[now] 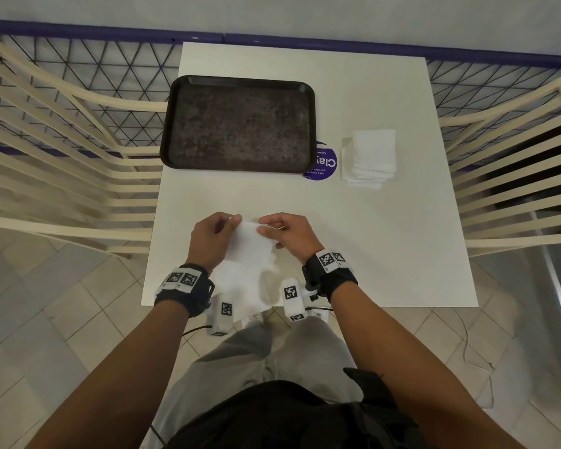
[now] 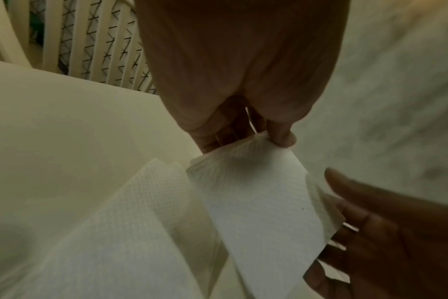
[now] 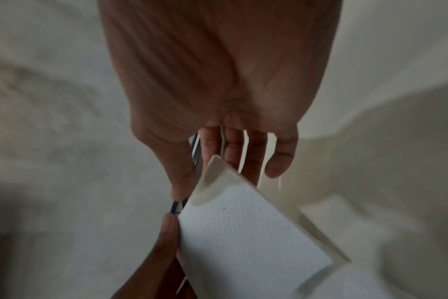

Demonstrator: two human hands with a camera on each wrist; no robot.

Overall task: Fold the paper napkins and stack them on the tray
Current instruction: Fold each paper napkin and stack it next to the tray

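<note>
A white paper napkin point(image 1: 251, 246) is lifted above the near middle of the white table point(image 1: 386, 241), with its lower part trailing to the table's front edge. My left hand point(image 1: 235, 222) pinches its top left corner. In the left wrist view that pinch point(image 2: 276, 139) shows thumb and finger on the crumpled corner of the napkin point(image 2: 256, 202). My right hand point(image 1: 266, 230) holds the top right corner, thumb in front and fingers behind the napkin point(image 3: 243, 232). The dark tray point(image 1: 175, 102) lies bare at the far left. A stack of napkins point(image 1: 370, 158) sits to its right.
A round purple sticker point(image 1: 324, 165) lies on the table between the tray and the stack. Cream slatted chairs stand on the left point(image 1: 62, 150) and on the right point(image 1: 515, 189). A dark mesh fence point(image 1: 110, 66) runs behind. The table's front edge is just under my wrists.
</note>
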